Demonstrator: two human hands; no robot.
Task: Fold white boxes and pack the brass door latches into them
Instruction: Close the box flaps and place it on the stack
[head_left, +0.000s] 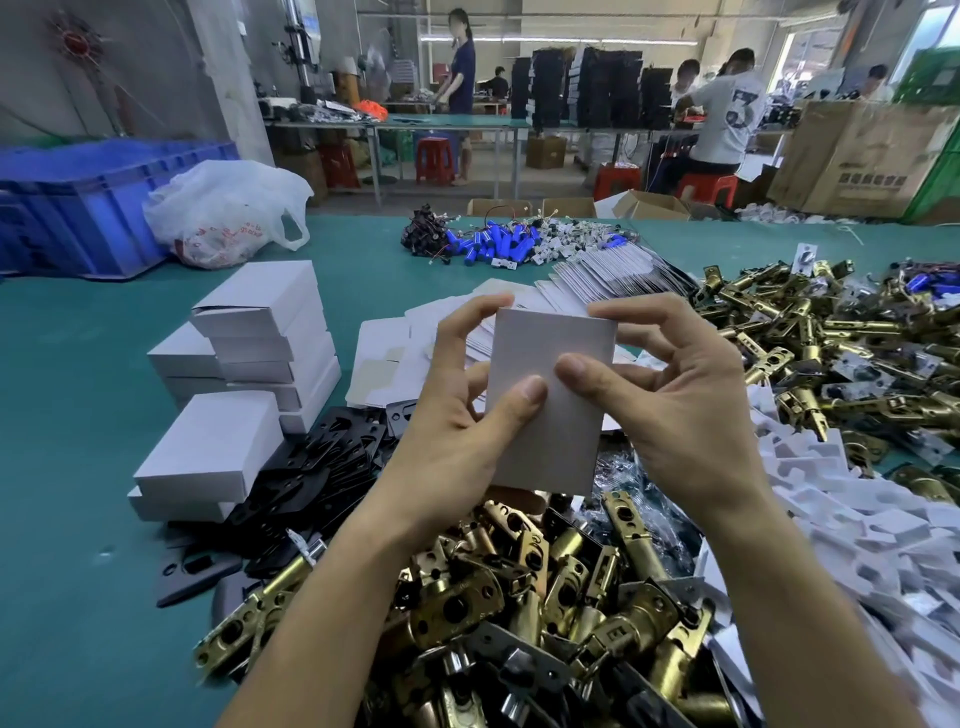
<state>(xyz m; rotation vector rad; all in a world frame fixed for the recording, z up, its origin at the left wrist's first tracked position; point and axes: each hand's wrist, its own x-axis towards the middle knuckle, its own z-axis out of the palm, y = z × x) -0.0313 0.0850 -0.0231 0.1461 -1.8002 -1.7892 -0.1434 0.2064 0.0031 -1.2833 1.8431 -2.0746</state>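
While above latches (519, 587), white box (550, 405) between hands (447, 431) (691, 415).

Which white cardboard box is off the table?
The white cardboard box pinched between the left hand and right hand; the stacked boxes rest on the green table.

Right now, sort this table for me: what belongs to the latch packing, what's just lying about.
Job: white box in left hand and right hand; flat box blanks; stack of folded boxes; brass latches.
Lying about: blue crate; plastic bag; blue cylinders with wires.
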